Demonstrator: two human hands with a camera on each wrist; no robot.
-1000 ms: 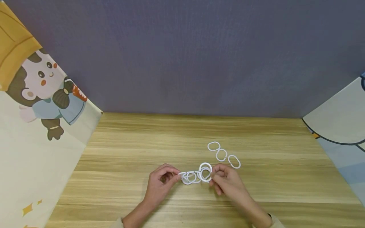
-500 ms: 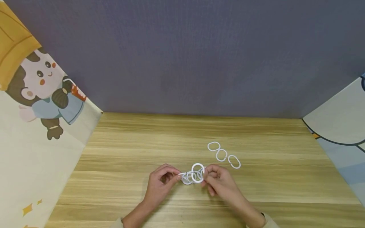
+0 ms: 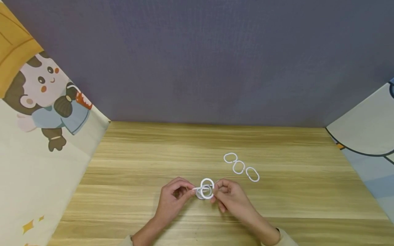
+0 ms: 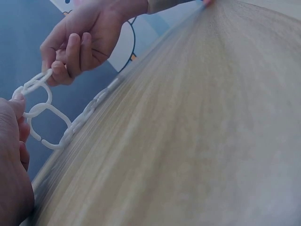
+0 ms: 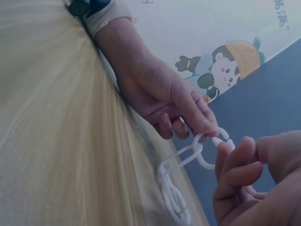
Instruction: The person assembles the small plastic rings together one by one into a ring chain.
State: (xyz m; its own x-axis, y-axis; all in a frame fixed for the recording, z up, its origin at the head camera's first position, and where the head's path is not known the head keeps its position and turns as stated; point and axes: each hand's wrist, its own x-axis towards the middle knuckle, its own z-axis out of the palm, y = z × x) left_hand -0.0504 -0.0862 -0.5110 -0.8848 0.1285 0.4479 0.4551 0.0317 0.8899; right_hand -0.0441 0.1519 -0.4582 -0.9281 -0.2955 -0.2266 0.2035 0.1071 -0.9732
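In the head view my left hand (image 3: 175, 194) pinches a white C-shaped chain link (image 3: 197, 188) between thumb and forefinger. My right hand (image 3: 229, 194) pinches another white chain link (image 3: 207, 179), held upright so that it overlaps the first. The two links cross between the fingertips in both wrist views. From the left hand's link hangs another link (image 4: 59, 112), its small gap showing in the left wrist view. More joined links (image 5: 164, 193) trail below it down to the wooden table.
Three loose white links lie on the table beyond the right hand: one at the back (image 3: 230, 153), one in the middle (image 3: 238, 174), one at the right (image 3: 246, 172). A dark blue-grey panel (image 3: 215, 68) rises behind the table, with cartoon-printed panels at both sides.
My right hand has moved left, carrying its link from the right end of the chain to the link at the left fingertips. The left hand and loose links have stayed put.
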